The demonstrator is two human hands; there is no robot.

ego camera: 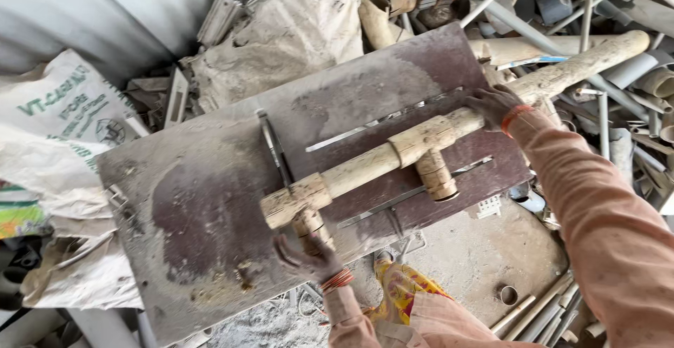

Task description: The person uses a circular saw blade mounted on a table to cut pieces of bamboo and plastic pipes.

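At the far left a printed white sack (60, 120) slumps against the grey wall, and a dusty sack (288, 36) lies behind the far edge of the saw table (196, 201), a stained brown slab tilted across the view. Near the table's middle a thin circular blade (274, 148) stands up out of the top, just beside the left end of a mud-caked pipe assembly (393, 151): a long pipe with two tee fittings whose short branches point toward the near edge.

The left hand (309, 257) is at the near edge, fingers closed around the branch of the left tee (298, 204). The right hand (495, 104) is closed over the pipe close to the table's right edge, pressing it down onto the top. Beyond that edge the pipe runs on over a heap of scrap pipes (597, 11). Two narrow slots (382, 120) cut across the top under and beside the pipe.

The step in hand looks like lining the left tee up with the blade for a cut; whether the blade is spinning I cannot tell. The next move would call for both hands to keep the pipe flat and steady, feeding it sideways into the blade while the left fingers stay well away from the teeth. Orange fabric (407, 292) shows below the near edge
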